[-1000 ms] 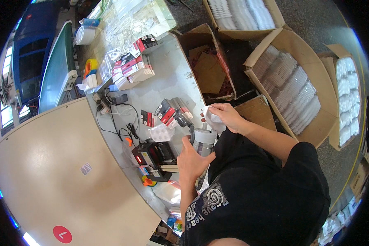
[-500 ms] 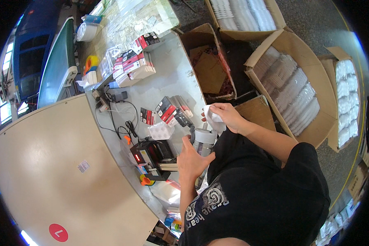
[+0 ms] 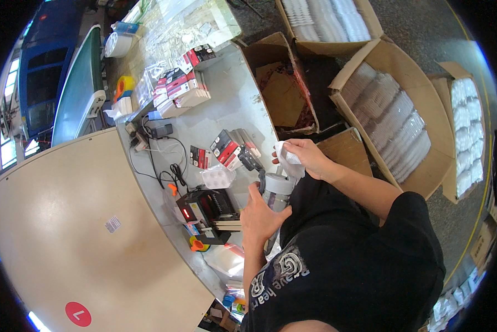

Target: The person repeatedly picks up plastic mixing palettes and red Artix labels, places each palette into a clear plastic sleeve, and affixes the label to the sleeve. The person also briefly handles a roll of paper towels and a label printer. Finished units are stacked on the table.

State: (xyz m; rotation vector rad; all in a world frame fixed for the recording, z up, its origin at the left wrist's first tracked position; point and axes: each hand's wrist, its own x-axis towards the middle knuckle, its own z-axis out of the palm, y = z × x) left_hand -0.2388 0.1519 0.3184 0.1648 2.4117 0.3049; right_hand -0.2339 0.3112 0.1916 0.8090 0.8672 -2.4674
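Observation:
My left hand (image 3: 262, 216) wraps round a clear drinking bottle (image 3: 279, 187) with a pale grey collar, at the table's near edge. A dark flip lid (image 3: 250, 160) hangs open on the bottle's left side, and my fingers hide part of the body. In my right hand (image 3: 308, 157), a crumpled white tissue (image 3: 290, 160) is pinched between thumb and fingers. The tissue hangs just above and right of the bottle's top; whether they touch I cannot tell.
Left of the bottle, a black machine (image 3: 204, 210) with a red display stands on the table. Beyond are small red-and-black cards (image 3: 225, 148), a clear blister tray (image 3: 217, 176) and stacked card packs (image 3: 182, 91). Cartons of clear plastic trays (image 3: 389, 116) stand at the right.
The tissue hangs slightly lower beside the bottle's top. The bottle and my left hand have shifted very slightly in the picture; both grips are the same.

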